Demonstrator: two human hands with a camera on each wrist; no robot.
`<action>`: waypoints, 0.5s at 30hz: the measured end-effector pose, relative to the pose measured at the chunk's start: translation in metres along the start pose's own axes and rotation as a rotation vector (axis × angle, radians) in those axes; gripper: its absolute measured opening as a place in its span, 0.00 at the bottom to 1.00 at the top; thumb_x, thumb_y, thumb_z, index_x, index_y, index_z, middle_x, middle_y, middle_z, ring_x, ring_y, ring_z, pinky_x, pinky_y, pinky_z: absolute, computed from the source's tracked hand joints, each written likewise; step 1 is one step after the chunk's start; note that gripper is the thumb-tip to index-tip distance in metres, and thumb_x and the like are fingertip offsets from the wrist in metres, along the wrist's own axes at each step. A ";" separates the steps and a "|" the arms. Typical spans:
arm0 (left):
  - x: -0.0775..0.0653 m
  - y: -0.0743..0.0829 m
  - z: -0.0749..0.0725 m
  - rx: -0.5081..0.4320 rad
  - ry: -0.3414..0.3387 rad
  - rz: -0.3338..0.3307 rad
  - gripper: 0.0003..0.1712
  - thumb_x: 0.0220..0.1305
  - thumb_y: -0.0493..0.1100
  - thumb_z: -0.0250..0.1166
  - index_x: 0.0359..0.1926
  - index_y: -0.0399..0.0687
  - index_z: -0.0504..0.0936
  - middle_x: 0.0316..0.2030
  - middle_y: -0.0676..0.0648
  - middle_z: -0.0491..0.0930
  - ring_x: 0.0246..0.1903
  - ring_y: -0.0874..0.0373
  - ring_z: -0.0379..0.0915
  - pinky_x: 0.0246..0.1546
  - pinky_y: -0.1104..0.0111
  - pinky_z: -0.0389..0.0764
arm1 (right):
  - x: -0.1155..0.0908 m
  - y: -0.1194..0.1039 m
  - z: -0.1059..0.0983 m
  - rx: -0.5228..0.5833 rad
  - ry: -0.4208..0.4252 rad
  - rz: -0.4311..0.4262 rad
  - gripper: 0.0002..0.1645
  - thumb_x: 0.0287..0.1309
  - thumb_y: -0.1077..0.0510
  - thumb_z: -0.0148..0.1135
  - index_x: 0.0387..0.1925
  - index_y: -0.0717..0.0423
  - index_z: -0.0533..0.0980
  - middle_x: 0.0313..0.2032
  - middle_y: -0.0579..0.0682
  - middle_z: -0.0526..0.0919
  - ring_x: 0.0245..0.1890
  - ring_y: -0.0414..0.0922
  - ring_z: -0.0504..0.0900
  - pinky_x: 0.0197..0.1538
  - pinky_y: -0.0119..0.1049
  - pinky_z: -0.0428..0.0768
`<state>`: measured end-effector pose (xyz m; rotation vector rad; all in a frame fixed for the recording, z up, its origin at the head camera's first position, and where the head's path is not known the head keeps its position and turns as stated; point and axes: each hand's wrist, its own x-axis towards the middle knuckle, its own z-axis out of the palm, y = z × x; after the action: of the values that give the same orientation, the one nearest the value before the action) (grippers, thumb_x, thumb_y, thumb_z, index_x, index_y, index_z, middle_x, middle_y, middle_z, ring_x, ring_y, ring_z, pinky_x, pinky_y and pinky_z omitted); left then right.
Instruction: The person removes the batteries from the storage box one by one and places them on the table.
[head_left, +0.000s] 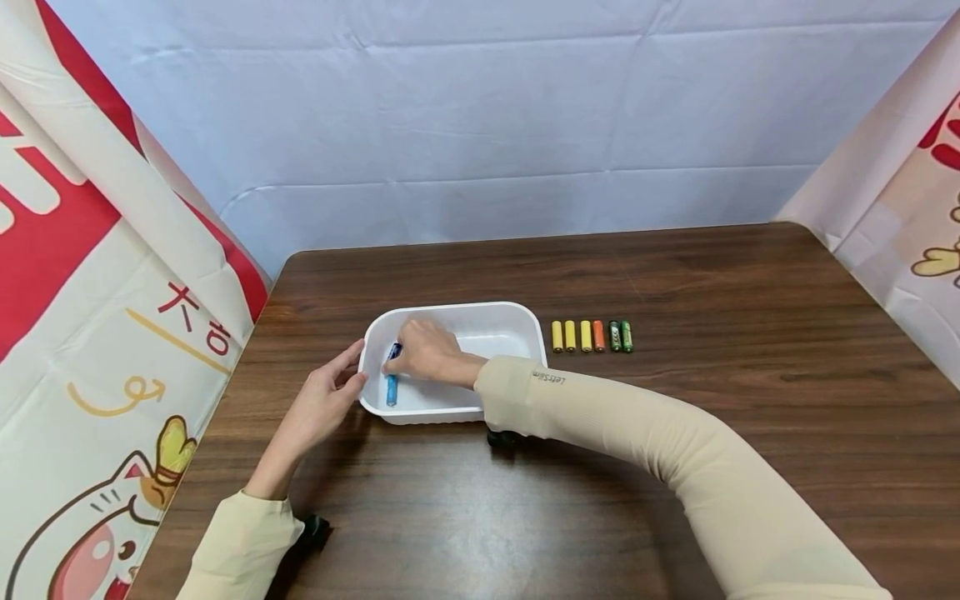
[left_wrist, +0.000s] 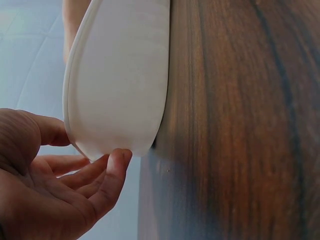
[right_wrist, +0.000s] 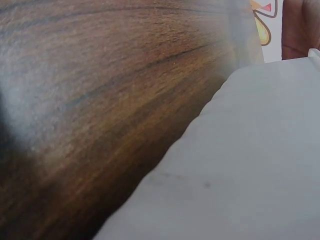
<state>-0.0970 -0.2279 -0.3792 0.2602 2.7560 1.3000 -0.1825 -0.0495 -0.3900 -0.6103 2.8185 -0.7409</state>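
Note:
A white plastic box (head_left: 510, 315) with rounded corners stands on the table. My right hand (head_left: 431, 350) reaches into its left part and pinches a blue battery (head_left: 392, 392), dark blue at the far end and light blue at the near end. The fingers partly cover it, so whether this is one battery or two in line cannot be told. My left hand (head_left: 327, 400) rests against the outside of the box's left end. In the left wrist view, the fingertips of the left hand (left_wrist: 65, 190) touch the box's outer wall (left_wrist: 120, 75). The right wrist view shows only the box's side (right_wrist: 240, 160), not the held battery.
Right of the box, several batteries stand in a row: yellow ones (head_left: 571, 336), an orange one (head_left: 598, 336) and green ones (head_left: 627, 337). The brown wooden table (head_left: 712, 350) extends on both sides, with a pale cloth (head_left: 487, 125) hanging behind it.

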 end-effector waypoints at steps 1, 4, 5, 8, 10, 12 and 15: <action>0.000 0.000 0.000 -0.002 0.001 0.001 0.31 0.78 0.36 0.55 0.77 0.35 0.61 0.60 0.29 0.77 0.53 0.42 0.79 0.52 0.56 0.81 | 0.000 0.000 0.000 -0.013 0.008 -0.005 0.33 0.55 0.43 0.78 0.10 0.49 0.66 0.10 0.41 0.62 0.13 0.36 0.60 0.18 0.28 0.57; 0.000 0.000 0.000 -0.005 0.003 0.001 0.31 0.77 0.36 0.55 0.77 0.34 0.61 0.60 0.29 0.77 0.53 0.42 0.79 0.52 0.57 0.81 | 0.000 0.000 0.000 -0.040 0.030 -0.018 0.34 0.56 0.43 0.77 0.11 0.48 0.64 0.10 0.41 0.61 0.13 0.36 0.60 0.18 0.28 0.57; 0.000 0.000 0.000 -0.005 0.003 0.000 0.31 0.77 0.36 0.55 0.77 0.34 0.62 0.60 0.29 0.77 0.53 0.43 0.79 0.52 0.57 0.81 | -0.001 0.000 0.000 -0.046 0.035 -0.020 0.34 0.56 0.43 0.77 0.11 0.48 0.64 0.10 0.41 0.60 0.13 0.36 0.59 0.17 0.28 0.57; 0.001 0.000 0.000 -0.005 0.005 0.000 0.31 0.77 0.35 0.55 0.77 0.34 0.62 0.59 0.29 0.78 0.54 0.42 0.79 0.52 0.57 0.81 | -0.001 -0.001 0.001 -0.060 0.044 -0.023 0.35 0.56 0.43 0.77 0.11 0.48 0.63 0.10 0.41 0.59 0.13 0.36 0.58 0.17 0.28 0.57; 0.001 0.000 0.000 -0.004 0.006 0.000 0.31 0.77 0.35 0.55 0.77 0.34 0.62 0.59 0.29 0.78 0.54 0.42 0.79 0.52 0.57 0.81 | -0.002 -0.001 0.001 -0.069 0.050 -0.024 0.35 0.55 0.42 0.78 0.11 0.47 0.63 0.11 0.40 0.59 0.14 0.36 0.58 0.17 0.28 0.56; 0.001 0.000 0.001 -0.002 0.006 -0.001 0.31 0.77 0.35 0.55 0.77 0.34 0.62 0.59 0.29 0.78 0.54 0.42 0.79 0.52 0.56 0.81 | -0.002 -0.001 0.001 -0.079 0.055 -0.027 0.35 0.55 0.41 0.78 0.11 0.47 0.63 0.11 0.40 0.59 0.14 0.36 0.58 0.17 0.28 0.56; 0.000 0.000 0.001 -0.001 0.005 -0.002 0.31 0.77 0.36 0.55 0.77 0.35 0.62 0.60 0.29 0.78 0.54 0.42 0.79 0.53 0.55 0.81 | -0.002 -0.001 0.001 -0.104 0.052 -0.024 0.34 0.55 0.41 0.78 0.11 0.47 0.63 0.12 0.41 0.60 0.15 0.36 0.59 0.17 0.29 0.57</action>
<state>-0.0973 -0.2276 -0.3798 0.2541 2.7589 1.3026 -0.1803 -0.0500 -0.3902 -0.6508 2.9170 -0.6263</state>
